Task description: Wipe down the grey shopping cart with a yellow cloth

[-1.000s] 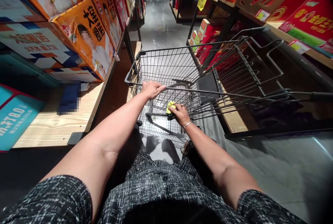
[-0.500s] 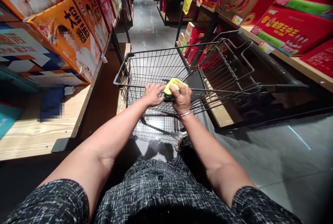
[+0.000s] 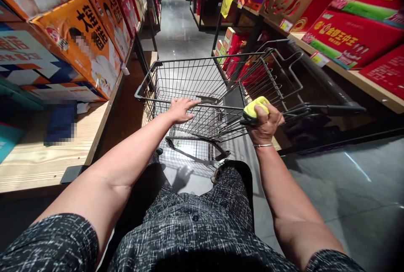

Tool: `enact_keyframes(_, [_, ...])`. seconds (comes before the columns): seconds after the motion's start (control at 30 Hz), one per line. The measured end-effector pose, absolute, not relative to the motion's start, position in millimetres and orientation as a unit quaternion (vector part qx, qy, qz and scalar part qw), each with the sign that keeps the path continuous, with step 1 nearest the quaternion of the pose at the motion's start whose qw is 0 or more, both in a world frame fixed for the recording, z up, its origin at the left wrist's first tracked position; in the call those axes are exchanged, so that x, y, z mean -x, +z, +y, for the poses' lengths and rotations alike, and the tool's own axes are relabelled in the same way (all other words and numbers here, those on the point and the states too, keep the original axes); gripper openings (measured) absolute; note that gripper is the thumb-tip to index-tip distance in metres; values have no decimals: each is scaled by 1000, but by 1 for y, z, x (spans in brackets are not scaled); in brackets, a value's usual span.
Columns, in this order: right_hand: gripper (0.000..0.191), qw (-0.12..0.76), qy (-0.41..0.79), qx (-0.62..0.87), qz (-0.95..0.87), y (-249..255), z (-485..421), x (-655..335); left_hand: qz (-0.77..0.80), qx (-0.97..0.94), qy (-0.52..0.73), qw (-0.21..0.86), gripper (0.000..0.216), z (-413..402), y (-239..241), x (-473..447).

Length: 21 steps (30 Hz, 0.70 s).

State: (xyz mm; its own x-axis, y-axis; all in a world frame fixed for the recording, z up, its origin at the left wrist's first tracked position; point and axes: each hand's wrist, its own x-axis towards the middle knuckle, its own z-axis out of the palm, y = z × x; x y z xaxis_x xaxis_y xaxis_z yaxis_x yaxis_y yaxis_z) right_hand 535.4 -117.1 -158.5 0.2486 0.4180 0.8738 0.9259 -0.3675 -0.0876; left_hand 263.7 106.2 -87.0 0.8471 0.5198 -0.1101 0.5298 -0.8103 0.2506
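Observation:
A dark wire shopping cart (image 3: 189, 59) stands across the aisle before me, its handle at the right. My left hand (image 3: 182, 110) rests on the near top rail, fingers stretched out and holding nothing. Farther right along that rail, my right hand (image 3: 267, 122) is closed around a yellow and dark grey cloth (image 3: 257, 107). The cloth lies bunched against the rail, and part of it is hidden by my fingers. Through the wires I see the floor and the cart's lower frame (image 3: 195, 154).
Orange boxes (image 3: 78, 44) are stacked on a wooden shelf (image 3: 85, 137) at the left, beside a pixelated dark blue item (image 3: 61, 122). Red boxes (image 3: 350, 38) fill the right shelf, close to the cart's handle (image 3: 325, 76). A tiled aisle (image 3: 175, 19) runs ahead between the shelves.
My right hand has slid right along the rail with the cloth, away from my left hand. My left hand stays near its place, its fingers now more spread.

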Motion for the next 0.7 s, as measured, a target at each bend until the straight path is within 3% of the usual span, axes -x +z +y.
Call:
enact_keyframes(0.23, [30,277,-295,743,-532,-193,-63,-461,250,-949,-5,192,53,99,-81,-276])
enact_keyframes(0.5, [40,50,53,734,-675,-298,-41,-405,269,-934,-19,233,59,105,-77,-278])
enact_keyframes(0.7, [37,42,45,716,-696,-293,-51,-414,253,-942,-25,221,51,107,-78,-277])
